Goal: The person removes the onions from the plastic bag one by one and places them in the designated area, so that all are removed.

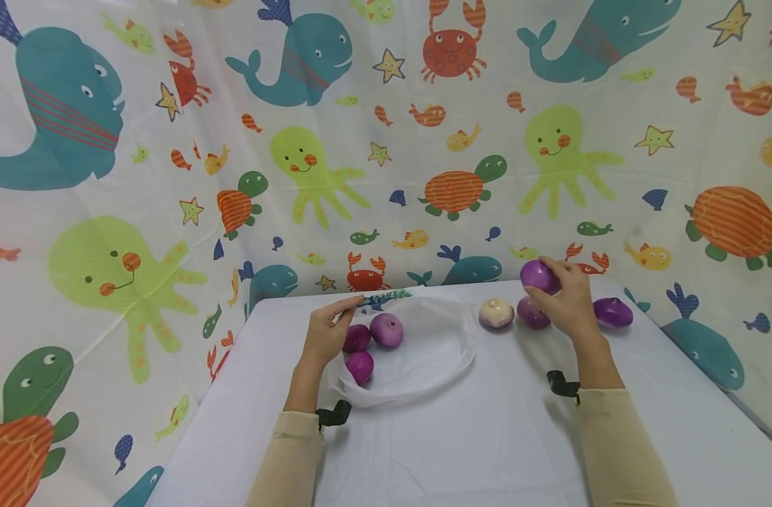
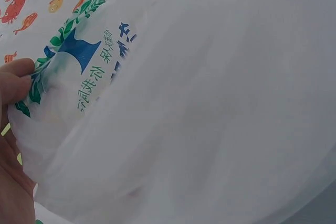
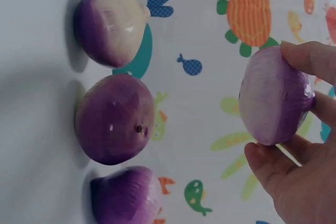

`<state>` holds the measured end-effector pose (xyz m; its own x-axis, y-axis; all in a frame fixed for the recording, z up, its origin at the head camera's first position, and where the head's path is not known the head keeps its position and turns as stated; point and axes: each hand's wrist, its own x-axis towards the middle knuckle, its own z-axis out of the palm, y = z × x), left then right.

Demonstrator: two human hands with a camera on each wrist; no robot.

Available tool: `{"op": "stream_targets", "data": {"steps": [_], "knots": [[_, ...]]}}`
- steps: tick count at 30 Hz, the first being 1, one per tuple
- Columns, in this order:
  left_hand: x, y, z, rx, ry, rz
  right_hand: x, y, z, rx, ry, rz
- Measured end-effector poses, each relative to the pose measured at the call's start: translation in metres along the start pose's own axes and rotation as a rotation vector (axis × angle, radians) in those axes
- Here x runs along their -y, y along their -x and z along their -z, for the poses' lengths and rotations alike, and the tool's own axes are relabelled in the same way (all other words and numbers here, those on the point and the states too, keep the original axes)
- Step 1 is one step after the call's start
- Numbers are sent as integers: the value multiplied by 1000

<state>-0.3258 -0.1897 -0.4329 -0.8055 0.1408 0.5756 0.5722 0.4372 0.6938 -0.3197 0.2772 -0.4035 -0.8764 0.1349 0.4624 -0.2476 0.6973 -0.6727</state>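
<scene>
My left hand (image 1: 325, 336) pinches the rim of a white plastic bag (image 1: 424, 366) between thumb and fingers; the left wrist view shows the hand (image 2: 16, 90) at the bag's printed edge. Three purple onions (image 1: 386, 330) lie in the bag's left part. My right hand (image 1: 569, 299) grips a purple onion (image 1: 538, 276) above the table. In the right wrist view the fingers of that hand (image 3: 299, 129) are around the onion (image 3: 273, 95), clear of the others. Below it on the table is another purple onion (image 1: 533, 313), with a whitish one (image 1: 496, 314) to its left.
Another dark purple onion (image 1: 612, 313) lies at the table's right side. The white table (image 1: 449, 451) reaches back to a curtain (image 1: 386, 232) printed with sea animals. The bag spreads over the table's left-middle part.
</scene>
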Motion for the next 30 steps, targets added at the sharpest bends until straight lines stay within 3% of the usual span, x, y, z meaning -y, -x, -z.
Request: {"op": "stream_targets", "data": {"steps": [6, 11, 14, 18, 30], "knots": [[0, 0, 0, 0, 5, 1, -5, 1, 8, 2, 17, -52], [0, -1, 0, 0, 0, 4, -18, -1, 13, -37, 16, -34], [-1, 0, 0, -1, 11, 3, -22, -1, 16, -38, 12, -62], [-1, 0, 0, 0, 15, 9, -26, -1, 19, -15, 15, -125], [0, -1, 0, -1, -8, 1, -36, 1, 30, 6, 40, -203]]}}
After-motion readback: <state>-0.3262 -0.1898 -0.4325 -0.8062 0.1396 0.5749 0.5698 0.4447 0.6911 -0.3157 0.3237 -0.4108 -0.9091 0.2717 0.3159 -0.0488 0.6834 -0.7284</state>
